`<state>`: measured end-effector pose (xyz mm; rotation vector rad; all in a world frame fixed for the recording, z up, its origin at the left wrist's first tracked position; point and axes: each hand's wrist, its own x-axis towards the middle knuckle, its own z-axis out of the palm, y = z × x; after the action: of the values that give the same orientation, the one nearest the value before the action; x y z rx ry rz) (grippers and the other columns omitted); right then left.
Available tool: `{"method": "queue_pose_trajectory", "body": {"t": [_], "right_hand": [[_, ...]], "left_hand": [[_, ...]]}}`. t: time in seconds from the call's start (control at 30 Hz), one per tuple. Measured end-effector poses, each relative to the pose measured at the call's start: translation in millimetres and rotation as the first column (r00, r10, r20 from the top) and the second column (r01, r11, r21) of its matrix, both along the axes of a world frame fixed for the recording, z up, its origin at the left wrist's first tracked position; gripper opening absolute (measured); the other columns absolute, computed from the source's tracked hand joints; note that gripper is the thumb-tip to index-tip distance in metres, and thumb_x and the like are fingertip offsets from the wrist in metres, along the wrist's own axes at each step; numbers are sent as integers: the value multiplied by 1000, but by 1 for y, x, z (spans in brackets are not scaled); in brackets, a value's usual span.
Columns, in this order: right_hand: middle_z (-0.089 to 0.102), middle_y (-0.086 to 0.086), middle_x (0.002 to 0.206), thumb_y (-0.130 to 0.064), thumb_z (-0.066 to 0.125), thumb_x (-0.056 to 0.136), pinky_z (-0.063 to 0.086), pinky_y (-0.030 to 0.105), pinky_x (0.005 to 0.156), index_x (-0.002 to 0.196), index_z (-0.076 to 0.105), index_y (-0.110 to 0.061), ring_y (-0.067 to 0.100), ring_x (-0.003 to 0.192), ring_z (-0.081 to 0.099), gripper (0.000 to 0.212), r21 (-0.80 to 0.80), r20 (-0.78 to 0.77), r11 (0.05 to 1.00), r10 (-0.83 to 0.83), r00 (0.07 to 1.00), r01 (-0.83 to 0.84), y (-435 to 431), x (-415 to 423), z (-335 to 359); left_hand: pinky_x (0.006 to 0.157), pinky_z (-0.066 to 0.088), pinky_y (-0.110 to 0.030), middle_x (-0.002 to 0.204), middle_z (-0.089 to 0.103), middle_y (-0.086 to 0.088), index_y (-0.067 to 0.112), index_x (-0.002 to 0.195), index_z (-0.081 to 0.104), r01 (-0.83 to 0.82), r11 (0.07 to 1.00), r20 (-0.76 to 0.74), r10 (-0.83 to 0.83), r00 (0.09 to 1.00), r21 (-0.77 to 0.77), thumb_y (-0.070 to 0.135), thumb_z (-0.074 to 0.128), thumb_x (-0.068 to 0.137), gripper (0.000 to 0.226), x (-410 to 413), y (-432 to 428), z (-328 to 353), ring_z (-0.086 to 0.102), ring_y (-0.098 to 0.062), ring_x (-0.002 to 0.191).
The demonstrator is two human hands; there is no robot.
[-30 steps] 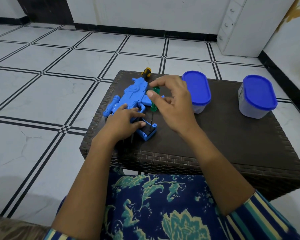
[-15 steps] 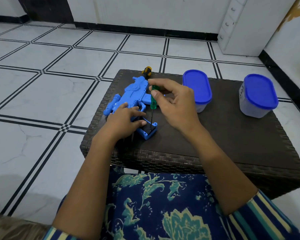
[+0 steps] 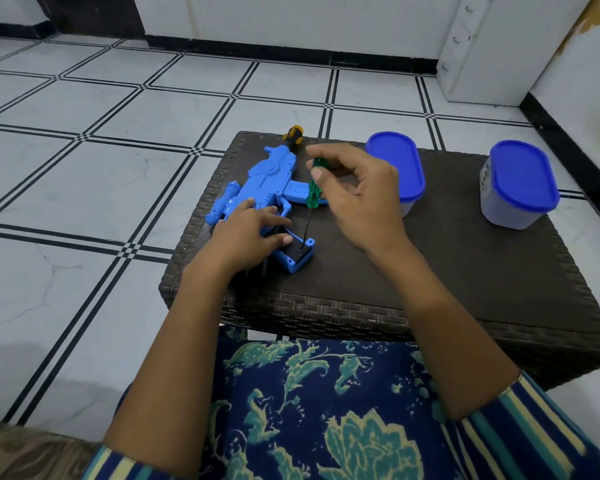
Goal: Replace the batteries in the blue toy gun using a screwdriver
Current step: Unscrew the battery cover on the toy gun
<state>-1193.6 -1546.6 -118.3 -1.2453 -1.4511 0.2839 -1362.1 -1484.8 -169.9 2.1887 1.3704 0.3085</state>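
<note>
The blue toy gun (image 3: 267,183) lies on its side at the left of the dark wicker table (image 3: 430,271), its grip pointing toward me. My left hand (image 3: 248,235) presses flat on the gun's grip and holds it down. My right hand (image 3: 355,199) pinches the green-handled screwdriver (image 3: 315,185) near its top. The screwdriver stands almost upright, with its thin shaft reaching down to the black battery cover (image 3: 297,249) at the end of the grip.
A second screwdriver with a yellow and black handle (image 3: 292,134) lies at the table's far edge behind the gun. Two tubs with blue lids stand on the table, one (image 3: 397,168) behind my right hand, one (image 3: 518,183) at the far right. Tiled floor surrounds the table.
My right hand has shifted its fingers up the green handle, and the screwdriver now stands more upright over the battery cover. My left hand stays on the gun.
</note>
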Motion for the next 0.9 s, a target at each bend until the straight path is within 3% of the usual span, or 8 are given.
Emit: {"method": "queue_pose_trajectory", "body": {"t": [0.33, 0.5, 0.57, 0.63, 0.73, 0.9], "right_hand": [[72, -8, 96, -7, 64, 90, 59, 31, 78, 110, 73, -10, 10, 86, 69, 22, -13, 20, 1000, -10, 1000, 11, 0, 1, -2], [69, -7, 80, -7, 65, 86, 54, 21, 64, 103, 75, -13, 9, 70, 63, 20, 46, -41, 982, -179, 983, 181, 2, 16, 4], [69, 0, 77, -8, 67, 83, 54, 24, 63, 102, 75, -13, 14, 64, 60, 20, 21, 48, 973, -231, 972, 230, 2, 22, 0], [66, -3, 78, -11, 68, 81, 56, 33, 70, 107, 72, -13, 12, 62, 57, 26, -68, 177, 971, -216, 960, 231, 2, 25, -5], [63, -1, 83, -11, 69, 81, 55, 40, 73, 112, 59, -14, 18, 73, 60, 33, -202, 330, 947, -174, 928, 250, 2, 27, -10], [66, -1, 92, -19, 69, 84, 56, 40, 73, 102, 64, -22, 20, 88, 60, 18, -340, 578, 884, -74, 813, 322, 5, 29, -19]], "left_hand": [[113, 26, -56, 152, 41, 8, 35, 129, 60, 1, 1000, 1, -1, 1000, 11, 40, 63, 90, 40, 0, 0, -1, 12, -18, 149], [113, 26, -56, 151, 42, 7, 35, 128, 60, -3, 1000, 18, 3, 1000, 16, 40, 64, 90, 39, -1, -1, -1, 14, -18, 149], [113, 26, -56, 151, 43, 7, 35, 128, 60, -6, 1000, 18, 6, 1000, 17, 40, 64, 90, 39, 0, -1, -1, 14, -18, 149], [113, 26, -56, 151, 43, 7, 35, 128, 61, -10, 1000, 19, 9, 1000, 17, 40, 64, 90, 39, 0, -2, -1, 14, -18, 149], [114, 25, -55, 151, 43, 6, 34, 128, 61, -5, 1000, 24, 4, 1000, 25, 38, 64, 90, 38, -1, -3, 0, 14, -19, 149], [118, 21, -50, 154, 38, 7, 34, 130, 59, 28, 1000, 20, -28, 999, 8, 42, 73, 81, 52, -9, -8, 5, 15, -15, 149]]}}
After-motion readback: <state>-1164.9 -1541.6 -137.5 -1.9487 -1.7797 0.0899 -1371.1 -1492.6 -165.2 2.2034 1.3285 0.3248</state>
